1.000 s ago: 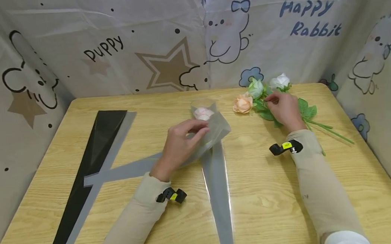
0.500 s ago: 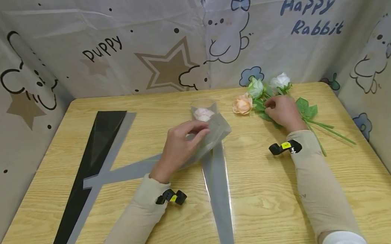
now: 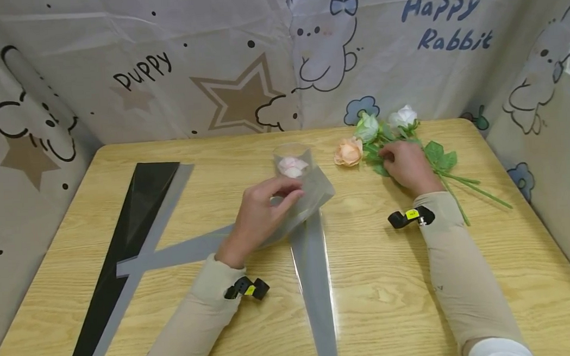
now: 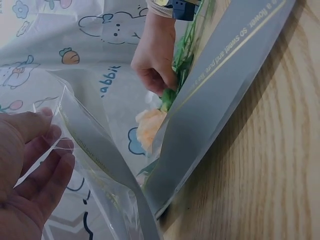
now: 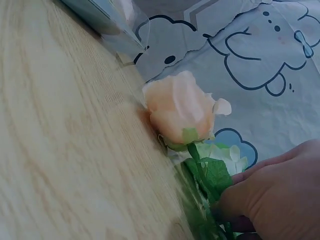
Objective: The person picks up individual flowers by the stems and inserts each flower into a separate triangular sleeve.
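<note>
My left hand [image 3: 267,209] pinches the clear edge of a grey flower sleeve [image 4: 210,110] between thumb and fingers and holds its mouth apart. Inside it sits a pale pink rose [image 3: 292,166], its head showing at the top of the sleeve. At the back right, my right hand [image 3: 408,165] grips among green stems and leaves, its fingers curled at the stem just below a peach rose [image 5: 180,110]. A green-white rose [image 3: 367,128] and a white rose [image 3: 403,117] lie right beside it. My fingertips there are partly hidden by leaves.
A black sleeve with a grey edge [image 3: 121,231] lies along the left of the wooden table [image 3: 381,303]. The tail of a grey sleeve crosses it. Loose stems [image 3: 481,188] stretch right of my right hand. A printed cloth [image 3: 218,40] walls the back and sides.
The head view has shifted slightly. My right hand has drawn a little nearer to me among the leaves, while my left hand stays at the sleeve.
</note>
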`<state>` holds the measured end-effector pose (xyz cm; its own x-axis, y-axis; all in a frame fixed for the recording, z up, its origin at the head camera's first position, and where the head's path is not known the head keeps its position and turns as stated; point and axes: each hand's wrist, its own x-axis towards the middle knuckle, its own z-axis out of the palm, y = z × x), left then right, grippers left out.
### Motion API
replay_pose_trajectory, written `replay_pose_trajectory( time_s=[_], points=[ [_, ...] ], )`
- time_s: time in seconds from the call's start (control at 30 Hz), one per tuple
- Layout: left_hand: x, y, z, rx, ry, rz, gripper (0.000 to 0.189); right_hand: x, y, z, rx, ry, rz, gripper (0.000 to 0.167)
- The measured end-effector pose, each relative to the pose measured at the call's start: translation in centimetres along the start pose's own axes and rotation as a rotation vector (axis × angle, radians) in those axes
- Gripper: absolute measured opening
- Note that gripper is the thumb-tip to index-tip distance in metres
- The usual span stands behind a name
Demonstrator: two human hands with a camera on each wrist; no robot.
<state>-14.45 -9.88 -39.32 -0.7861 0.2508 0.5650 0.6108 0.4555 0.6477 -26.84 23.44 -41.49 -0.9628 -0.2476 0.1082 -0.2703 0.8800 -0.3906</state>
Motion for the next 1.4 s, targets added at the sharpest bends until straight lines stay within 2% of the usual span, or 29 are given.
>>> replay_pose_trajectory(
  time_s=[0.23,0.53,0.8,0.97,1.23,1.4],
  points=[
    [-0.1,-0.1,0.0,0.002,-0.001,0.001,0.014,-0.3,-0.1,-0.4,-0.007,0.106,-0.071,0.025],
    [-0.1,0.0,0.0,0.003,-0.008,-0.008,0.014,-0.9,-0.8,-1.7,0.038,0.26,-0.067,0.024],
    [-0.1,0.1,0.1,0.009,-0.01,-0.019,0.014,-1.7,-1.9,-3.9,0.053,0.474,-0.165,0.02],
    [-0.2,0.2,0.1,-0.004,-0.002,-0.012,0.014,-2.3,-2.4,-5.0,0.102,0.553,-0.121,0.021],
    [-0.1,0.2,0.0,-0.016,0.009,-0.011,0.016,-3.0,-3.0,-6.6,0.261,0.769,-0.049,0.021],
    [-0.1,0.2,0.0,-0.013,0.005,-0.01,0.016,-3.3,-3.5,-7.2,0.35,0.824,-0.053,0.02]
  ],
)
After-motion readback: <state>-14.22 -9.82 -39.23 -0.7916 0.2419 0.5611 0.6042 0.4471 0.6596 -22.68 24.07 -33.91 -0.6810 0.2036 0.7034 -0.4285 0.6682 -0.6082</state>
